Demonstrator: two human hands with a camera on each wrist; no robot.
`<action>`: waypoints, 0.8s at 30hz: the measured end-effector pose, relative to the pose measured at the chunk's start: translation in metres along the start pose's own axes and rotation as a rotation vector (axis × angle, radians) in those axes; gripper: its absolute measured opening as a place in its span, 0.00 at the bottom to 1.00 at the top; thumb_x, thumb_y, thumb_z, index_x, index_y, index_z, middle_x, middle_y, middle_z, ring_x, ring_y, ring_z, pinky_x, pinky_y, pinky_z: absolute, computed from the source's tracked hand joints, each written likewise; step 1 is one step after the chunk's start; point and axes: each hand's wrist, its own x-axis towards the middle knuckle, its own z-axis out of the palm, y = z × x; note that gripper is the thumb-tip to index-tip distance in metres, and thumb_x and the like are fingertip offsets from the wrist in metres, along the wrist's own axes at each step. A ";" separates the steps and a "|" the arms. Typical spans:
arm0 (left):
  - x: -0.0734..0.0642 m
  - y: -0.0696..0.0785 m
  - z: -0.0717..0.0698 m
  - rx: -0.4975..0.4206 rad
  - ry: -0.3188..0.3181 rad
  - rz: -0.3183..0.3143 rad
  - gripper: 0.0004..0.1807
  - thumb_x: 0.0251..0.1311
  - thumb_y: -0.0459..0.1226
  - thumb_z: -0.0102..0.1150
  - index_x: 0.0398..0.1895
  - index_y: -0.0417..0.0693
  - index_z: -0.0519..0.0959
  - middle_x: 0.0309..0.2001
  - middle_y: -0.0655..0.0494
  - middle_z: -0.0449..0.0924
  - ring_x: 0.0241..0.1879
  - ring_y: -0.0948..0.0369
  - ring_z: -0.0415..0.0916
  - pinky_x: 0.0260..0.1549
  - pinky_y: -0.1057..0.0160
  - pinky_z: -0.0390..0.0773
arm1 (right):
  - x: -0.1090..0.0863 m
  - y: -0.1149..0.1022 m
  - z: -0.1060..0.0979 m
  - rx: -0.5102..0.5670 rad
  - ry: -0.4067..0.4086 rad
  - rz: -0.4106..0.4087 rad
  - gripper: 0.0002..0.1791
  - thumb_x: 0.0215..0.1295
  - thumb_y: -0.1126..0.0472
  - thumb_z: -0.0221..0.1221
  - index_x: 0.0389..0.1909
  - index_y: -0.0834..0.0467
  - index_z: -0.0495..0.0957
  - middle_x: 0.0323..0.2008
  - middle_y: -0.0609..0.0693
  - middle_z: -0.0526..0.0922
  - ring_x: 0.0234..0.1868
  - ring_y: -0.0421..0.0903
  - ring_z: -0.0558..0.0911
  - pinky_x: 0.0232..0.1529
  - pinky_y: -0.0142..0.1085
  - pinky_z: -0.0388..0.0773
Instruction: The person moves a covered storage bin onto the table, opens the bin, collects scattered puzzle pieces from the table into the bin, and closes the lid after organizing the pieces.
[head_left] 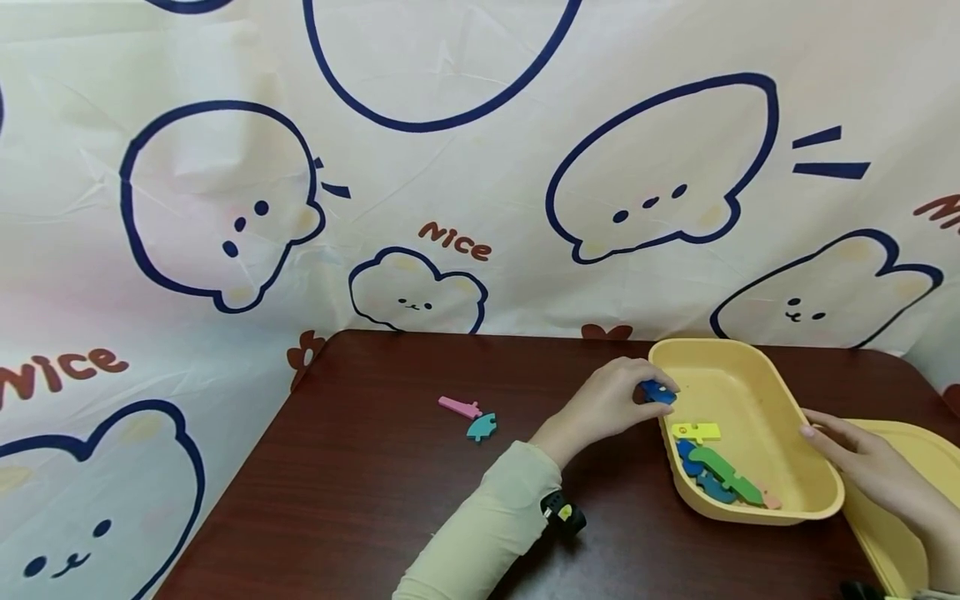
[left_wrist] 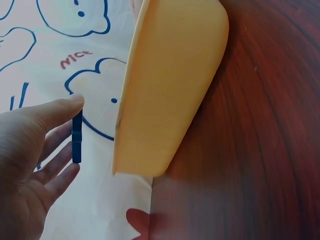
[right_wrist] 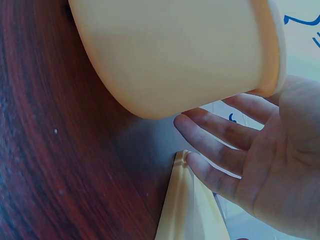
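The lid (head_left: 888, 533) lies on the table (head_left: 315, 517), right of the bin (head_left: 742, 400). In the bin's near end rest a green piece (head_left: 722, 473) and, just beyond, a yellow piece (head_left: 694, 432). The right hand (head_left: 866, 462) touches the bin's right rim, fingers apart. Farther left lie a teal piece (head_left: 482, 427) and a pink piece (head_left: 459, 407). The left hand (head_left: 609, 402), fingers clamped on a blue piece (head_left: 659, 392), holds it at the bin's left rim.
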 end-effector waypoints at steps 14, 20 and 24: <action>0.015 0.012 0.017 0.002 -0.078 0.034 0.14 0.61 0.46 0.67 0.49 0.59 0.84 0.48 0.73 0.80 0.48 0.80 0.69 0.51 0.83 0.63 | 0.000 -0.003 -0.001 -0.008 0.006 0.000 0.42 0.79 0.41 0.40 0.72 0.76 0.50 0.65 0.83 0.55 0.62 0.77 0.62 0.49 0.62 0.71; 0.020 0.016 0.021 0.015 -0.094 0.037 0.13 0.62 0.46 0.66 0.50 0.60 0.84 0.48 0.74 0.80 0.50 0.81 0.70 0.53 0.83 0.63 | -0.001 -0.001 0.001 -0.008 0.009 0.004 0.43 0.79 0.40 0.40 0.72 0.75 0.50 0.65 0.83 0.55 0.62 0.78 0.62 0.49 0.63 0.70; 0.023 0.018 0.024 0.021 -0.109 0.036 0.14 0.62 0.47 0.66 0.50 0.61 0.84 0.49 0.74 0.80 0.51 0.81 0.69 0.53 0.83 0.62 | 0.001 0.000 0.001 -0.004 0.013 0.002 0.43 0.78 0.40 0.40 0.72 0.76 0.50 0.65 0.83 0.55 0.61 0.78 0.62 0.49 0.62 0.71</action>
